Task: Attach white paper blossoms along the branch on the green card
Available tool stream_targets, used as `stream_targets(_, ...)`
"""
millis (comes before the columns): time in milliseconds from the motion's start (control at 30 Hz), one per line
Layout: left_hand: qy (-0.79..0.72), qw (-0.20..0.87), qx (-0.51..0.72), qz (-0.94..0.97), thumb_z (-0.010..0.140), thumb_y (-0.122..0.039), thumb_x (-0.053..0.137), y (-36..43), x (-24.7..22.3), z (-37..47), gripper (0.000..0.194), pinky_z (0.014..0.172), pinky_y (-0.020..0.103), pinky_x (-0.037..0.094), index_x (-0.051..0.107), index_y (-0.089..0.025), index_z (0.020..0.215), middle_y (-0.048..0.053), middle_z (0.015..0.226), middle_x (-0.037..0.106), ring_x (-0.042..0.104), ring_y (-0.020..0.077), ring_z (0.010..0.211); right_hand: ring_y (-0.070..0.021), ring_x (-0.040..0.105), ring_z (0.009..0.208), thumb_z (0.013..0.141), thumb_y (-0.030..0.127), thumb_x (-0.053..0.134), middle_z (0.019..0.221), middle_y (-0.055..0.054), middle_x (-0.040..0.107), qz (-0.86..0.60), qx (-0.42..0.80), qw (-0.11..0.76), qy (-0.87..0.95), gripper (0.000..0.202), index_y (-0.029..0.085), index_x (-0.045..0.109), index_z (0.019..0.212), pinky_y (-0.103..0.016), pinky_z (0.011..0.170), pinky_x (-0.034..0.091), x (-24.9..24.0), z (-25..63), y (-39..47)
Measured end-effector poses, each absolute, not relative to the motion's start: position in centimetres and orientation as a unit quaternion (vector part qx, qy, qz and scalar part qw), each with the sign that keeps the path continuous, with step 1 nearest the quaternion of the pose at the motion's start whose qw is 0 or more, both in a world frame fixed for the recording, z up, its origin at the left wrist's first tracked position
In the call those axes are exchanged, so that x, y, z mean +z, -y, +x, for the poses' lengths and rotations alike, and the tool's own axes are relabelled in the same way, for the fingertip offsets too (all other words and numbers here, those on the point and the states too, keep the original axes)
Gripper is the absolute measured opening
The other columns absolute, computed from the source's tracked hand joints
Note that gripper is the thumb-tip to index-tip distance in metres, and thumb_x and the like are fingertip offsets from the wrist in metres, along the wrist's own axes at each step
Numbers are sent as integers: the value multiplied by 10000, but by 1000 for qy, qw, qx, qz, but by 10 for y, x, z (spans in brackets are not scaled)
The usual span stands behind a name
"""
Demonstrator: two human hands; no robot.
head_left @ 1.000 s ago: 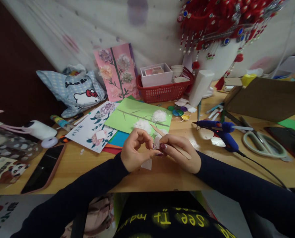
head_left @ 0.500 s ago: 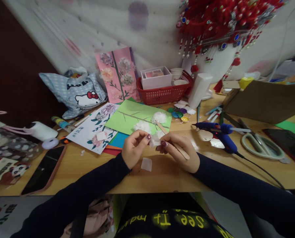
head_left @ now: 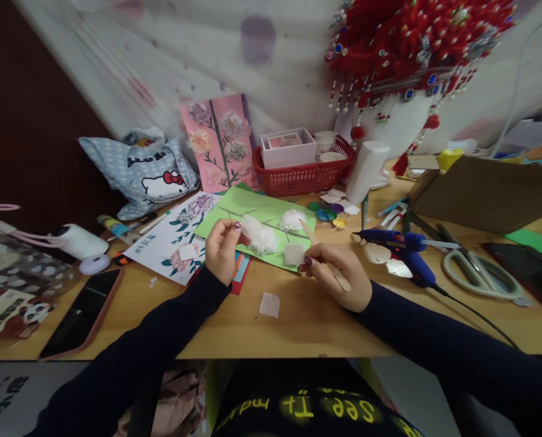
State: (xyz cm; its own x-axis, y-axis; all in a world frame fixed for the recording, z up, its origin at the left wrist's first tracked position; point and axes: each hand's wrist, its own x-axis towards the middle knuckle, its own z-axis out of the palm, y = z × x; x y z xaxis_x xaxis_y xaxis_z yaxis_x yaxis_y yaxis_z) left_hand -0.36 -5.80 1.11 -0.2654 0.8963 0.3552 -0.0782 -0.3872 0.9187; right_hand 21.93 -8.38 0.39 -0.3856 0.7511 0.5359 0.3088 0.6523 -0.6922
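Note:
My left hand (head_left: 224, 250) pinches a thin white tissue piece (head_left: 251, 228) beside a fluffy white flower (head_left: 264, 240) on the green sheet (head_left: 229, 210). A wooden stick (head_left: 338, 277) lies in my closed right hand (head_left: 341, 273), its upper end pointing toward a second white flower (head_left: 292, 220). By the right fingertips is a white square (head_left: 294, 254) at the sheet's lower edge; whether they touch it is unclear. Another white square (head_left: 269, 305) lies on the wooden table (head_left: 234, 331) between my forearms.
A blue glue gun (head_left: 400, 240) and scissors (head_left: 480, 270) lie on the right. Behind stand a red basket (head_left: 298, 179), a white roll (head_left: 368, 172) and a pink flower card (head_left: 220, 142). On the left are a phone (head_left: 83, 312) and a flower drawing (head_left: 161, 249).
My hands have moved apart. The left has gone left and slightly up with the tissue piece; the right has shifted slightly, keeping the stick. The white square by the right fingertips now shows.

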Motion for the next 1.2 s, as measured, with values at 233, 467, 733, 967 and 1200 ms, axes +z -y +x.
stream_targets(233,-485,318,589,563,708,-302,603,37,10,-25,149,536,225,442,542,-171,674,-40,515,536,516,104,492,-114,529,530,897,345,473,623,-27,627,-202,153,295,921,243,163,633,871,-230,521,383,-9,223,78)
stream_targets(467,-459,265,493,691,729,-331,612,33,11,-28,167,856,333,443,619,-167,699,49,809,628,589,202,853,-138,570,623,964,533,141,736,-43,627,-289,254,414,825,605,148,532,1220,-282,623,455,13,230,73)
stream_targets(733,-483,256,372,750,729,-337,571,8,-1,-24,166,941,392,408,604,-180,686,79,922,644,573,224,948,-106,560,509,957,556,165,567,-39,636,-357,191,412,816,723,138,727,778,-236,552,421,38,205,55)
stream_targets(967,-481,199,343,782,774,-277,534,8,-6,-23,133,952,395,393,591,-182,700,76,910,629,568,222,961,-100,560,445,910,651,133,516,-47,644,-417,218,373,800,817,141,732,691,-221,514,403,25,177,34)
stream_targets(1200,-525,227,363,736,803,-195,483,7,-8,-28,198,901,368,457,605,-144,951,92,1010,622,582,210,997,-103,557,443,902,661,173,522,-49,640,-430,238,381,783,790,137,734,716,-219,499,408,18,176,32)
